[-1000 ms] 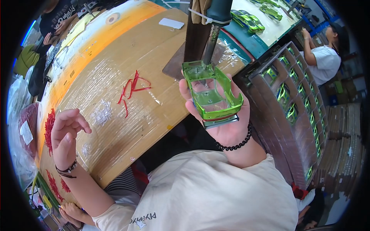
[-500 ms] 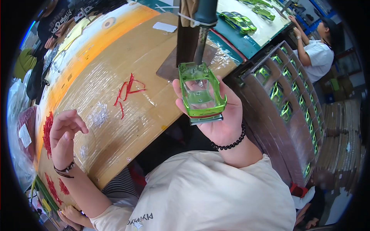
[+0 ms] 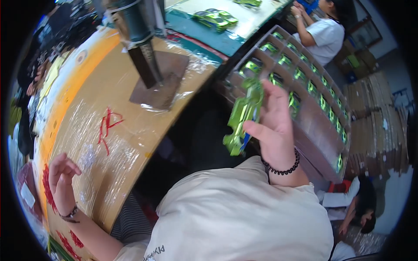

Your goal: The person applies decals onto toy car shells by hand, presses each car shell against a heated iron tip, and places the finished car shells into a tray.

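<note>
Tipped sideways since 1 second ago, the green car shell is near the divided box, gripped in my right hand; my half-curled left hand hangs well left of the box.

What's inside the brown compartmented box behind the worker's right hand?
Green car shells sit in many cells of the brown box. The right hand and its green shell hide part of the box; anything beneath the shells is covered.
</note>
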A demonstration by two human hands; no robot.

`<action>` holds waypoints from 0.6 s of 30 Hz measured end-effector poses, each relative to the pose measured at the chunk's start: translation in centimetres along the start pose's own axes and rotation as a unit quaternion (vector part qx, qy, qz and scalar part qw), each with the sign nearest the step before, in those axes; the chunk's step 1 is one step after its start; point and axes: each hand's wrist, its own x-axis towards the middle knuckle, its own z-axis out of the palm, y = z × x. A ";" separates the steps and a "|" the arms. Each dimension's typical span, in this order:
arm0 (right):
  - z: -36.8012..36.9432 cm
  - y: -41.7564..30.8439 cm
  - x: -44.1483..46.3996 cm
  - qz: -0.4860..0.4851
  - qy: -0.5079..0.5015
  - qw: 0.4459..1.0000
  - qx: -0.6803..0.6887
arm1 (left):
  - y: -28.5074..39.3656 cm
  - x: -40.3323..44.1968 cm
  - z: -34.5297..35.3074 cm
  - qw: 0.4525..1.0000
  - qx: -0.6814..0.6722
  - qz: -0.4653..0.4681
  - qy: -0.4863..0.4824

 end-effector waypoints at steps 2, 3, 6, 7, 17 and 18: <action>-2.1 -1.9 0.0 -0.102 0.059 0.984 -0.136 | -0.3 -0.1 -0.4 1.000 0.001 -0.006 -0.005; -3.6 -2.4 0.4 -0.132 0.118 0.961 -0.214 | -0.5 -0.2 -0.5 1.000 0.004 -0.006 -0.008; -9.7 -4.1 1.6 -0.252 0.233 0.654 -0.674 | -0.3 0.1 -0.4 1.000 -0.001 -0.004 -0.017; -10.8 -4.4 1.5 -0.225 0.263 0.596 -0.724 | -0.2 0.1 -0.2 1.000 -0.007 -0.004 -0.011; -17.0 -1.5 -1.1 0.184 0.195 0.544 -0.795 | -1.1 0.3 -0.8 1.000 -0.008 -0.016 -0.005; -17.0 -1.7 -1.1 0.195 0.194 0.541 -0.795 | -1.1 0.3 -0.9 1.000 -0.006 -0.020 -0.008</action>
